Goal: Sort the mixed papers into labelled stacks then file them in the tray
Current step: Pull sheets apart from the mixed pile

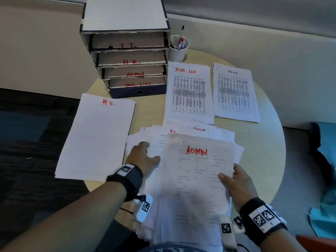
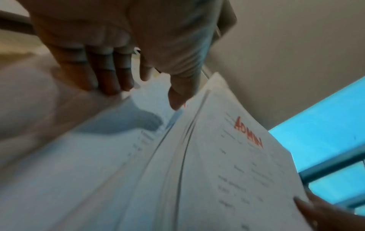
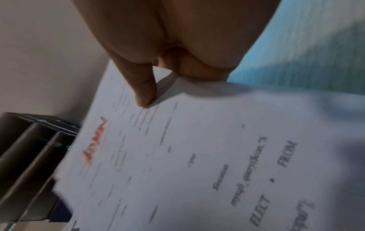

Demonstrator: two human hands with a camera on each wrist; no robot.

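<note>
- On the tabletop: H.R. stack, Task List stack, Admin stack begun; tray slots look unfilled.
- Right hand pinches ADMIN sheet; left hand, fingers straight, presses unsorted pile. Much sorting left.

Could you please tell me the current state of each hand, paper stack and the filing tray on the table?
Right hand: pinches the ADMIN sheet at its right edge, lifted.
Left hand: fingers straight, resting on the mixed pile.
H.R. stack: flat, overhangs the table edge.
Task List stack: flat.
Admin stack: flat.
Filing tray: upright; contents cannot be told.
Pen cup: upright, holding pens.
</note>
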